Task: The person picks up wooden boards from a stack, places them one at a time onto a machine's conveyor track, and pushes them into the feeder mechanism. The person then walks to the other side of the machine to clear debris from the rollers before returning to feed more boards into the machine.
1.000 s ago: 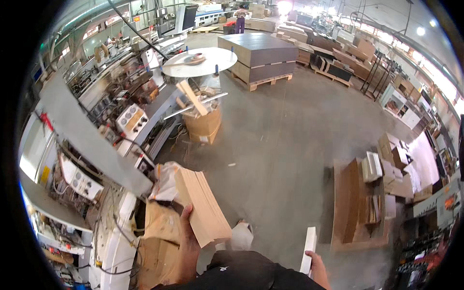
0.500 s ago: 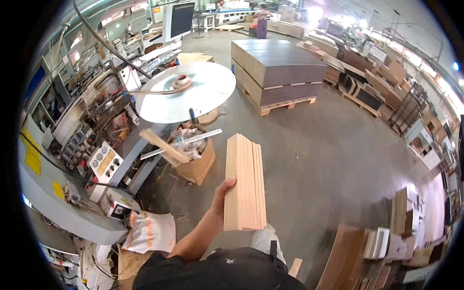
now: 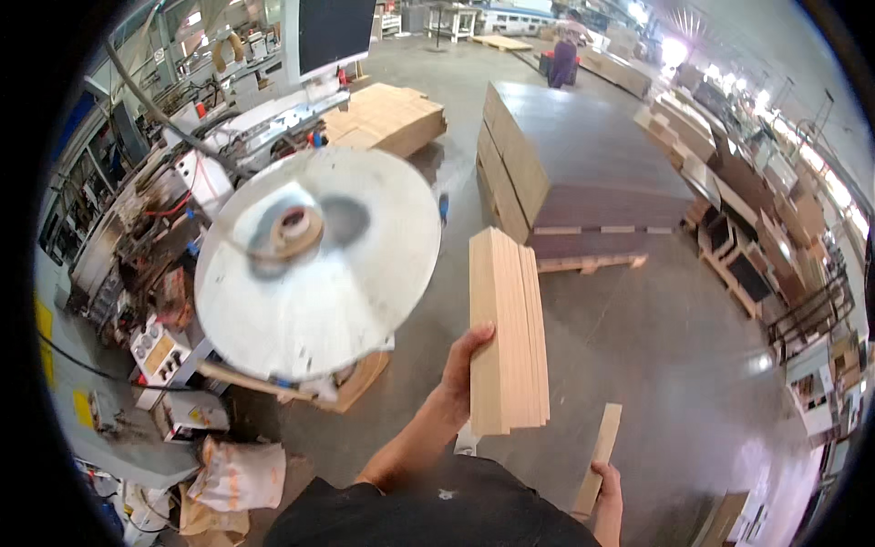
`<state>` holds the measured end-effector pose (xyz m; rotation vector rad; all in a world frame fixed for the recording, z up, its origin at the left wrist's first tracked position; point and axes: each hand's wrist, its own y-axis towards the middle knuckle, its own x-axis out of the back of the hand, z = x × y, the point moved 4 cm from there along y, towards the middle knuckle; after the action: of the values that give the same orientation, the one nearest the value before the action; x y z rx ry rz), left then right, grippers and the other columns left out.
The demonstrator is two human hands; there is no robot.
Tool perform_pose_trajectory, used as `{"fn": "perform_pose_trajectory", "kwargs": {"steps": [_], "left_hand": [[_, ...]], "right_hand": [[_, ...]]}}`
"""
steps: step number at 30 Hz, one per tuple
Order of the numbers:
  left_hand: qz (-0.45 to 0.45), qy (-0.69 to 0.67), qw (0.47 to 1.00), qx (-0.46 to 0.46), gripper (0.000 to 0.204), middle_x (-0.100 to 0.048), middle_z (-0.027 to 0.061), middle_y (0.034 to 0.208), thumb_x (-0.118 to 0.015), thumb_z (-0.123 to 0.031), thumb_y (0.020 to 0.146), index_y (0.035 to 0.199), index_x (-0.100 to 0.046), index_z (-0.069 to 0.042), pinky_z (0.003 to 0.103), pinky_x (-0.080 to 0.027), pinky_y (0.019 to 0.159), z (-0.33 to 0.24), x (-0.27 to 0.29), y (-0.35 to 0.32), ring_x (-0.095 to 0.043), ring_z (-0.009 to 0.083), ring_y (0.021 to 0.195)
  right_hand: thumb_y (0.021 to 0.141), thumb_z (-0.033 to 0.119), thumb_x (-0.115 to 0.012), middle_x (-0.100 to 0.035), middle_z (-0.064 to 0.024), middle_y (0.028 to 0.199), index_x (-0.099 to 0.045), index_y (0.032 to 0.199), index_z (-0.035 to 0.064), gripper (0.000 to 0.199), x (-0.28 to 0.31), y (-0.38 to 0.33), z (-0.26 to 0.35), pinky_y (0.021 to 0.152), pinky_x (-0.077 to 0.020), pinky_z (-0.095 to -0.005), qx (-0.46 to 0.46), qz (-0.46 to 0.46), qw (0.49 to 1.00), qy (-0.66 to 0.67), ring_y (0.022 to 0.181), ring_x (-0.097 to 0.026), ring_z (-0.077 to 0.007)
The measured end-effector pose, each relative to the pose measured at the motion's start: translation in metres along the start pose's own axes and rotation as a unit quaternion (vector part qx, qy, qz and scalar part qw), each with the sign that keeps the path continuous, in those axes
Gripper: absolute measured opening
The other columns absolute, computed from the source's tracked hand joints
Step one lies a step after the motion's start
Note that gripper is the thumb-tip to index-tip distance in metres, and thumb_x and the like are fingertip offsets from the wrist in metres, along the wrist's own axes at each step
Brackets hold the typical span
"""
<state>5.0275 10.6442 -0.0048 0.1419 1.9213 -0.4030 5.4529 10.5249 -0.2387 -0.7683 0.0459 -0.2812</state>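
Note:
A stack of several pale wooden strips stands out in front of my body, gripped by my left hand. The thumb presses on the stack's left face; the other fingers are hidden behind the wood. Lower down on the right, my right hand is closed around a single wooden strip, which tilts upward. The two hands are apart, and the single strip does not touch the stack.
To the left is a large round white disc with a roll hub, beside a machine. Ahead stand a pile of wooden pieces and a palletised stack of dark panels. A white sack lies lower left. A person stands far off.
My view has moved forward, so the disc and panel stack look nearer. The left hand still holds its stack. My right hand has come into view with the single strip.

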Motion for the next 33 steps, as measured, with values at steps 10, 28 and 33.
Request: {"fn": "perform_pose_trajectory", "kwargs": {"steps": [10,28,33], "left_hand": [[-0.016,-0.049,0.996,-0.069,0.059,-0.062,0.0135,0.101,-0.063,-0.041,0.079,0.12,-0.049,-0.001,0.041,-0.055,0.079,-0.139,-0.003,0.249,-0.064,0.0257,0.089],[-0.289,0.013,0.891,-0.349,0.07,-0.059,0.0216,0.115,-0.061,-0.039,0.079,0.131,-0.041,0.004,0.042,-0.053,0.086,-0.438,0.125,0.533,-0.063,0.0331,0.099],[-0.307,0.023,0.873,-0.379,0.063,-0.06,0.0199,0.115,-0.058,-0.038,0.084,0.13,-0.043,0.002,0.043,-0.055,0.083,-0.542,0.177,0.624,-0.064,0.0313,0.098]], "right_hand": [[0.068,0.026,-0.07,-0.06,-0.0109,0.094,-0.053,0.114,-0.0039,0.058,-0.129,0.135,0.234,0.068,-0.0524,-0.0351,0.015,0.035,0.997,0.074,0.078,-0.062,-0.0227],[0.068,0.033,-0.072,-0.058,-0.0101,0.113,-0.048,0.13,-0.0016,0.075,-0.59,0.485,0.728,0.089,-0.0437,-0.0322,0.139,0.345,0.922,-0.111,0.103,-0.056,-0.0191],[0.068,0.033,-0.072,-0.058,-0.0138,0.112,-0.046,0.13,-0.0047,0.077,-0.719,0.575,0.788,0.086,-0.0471,-0.0352,0.108,0.396,0.91,-0.056,0.101,-0.058,-0.0216]]}}
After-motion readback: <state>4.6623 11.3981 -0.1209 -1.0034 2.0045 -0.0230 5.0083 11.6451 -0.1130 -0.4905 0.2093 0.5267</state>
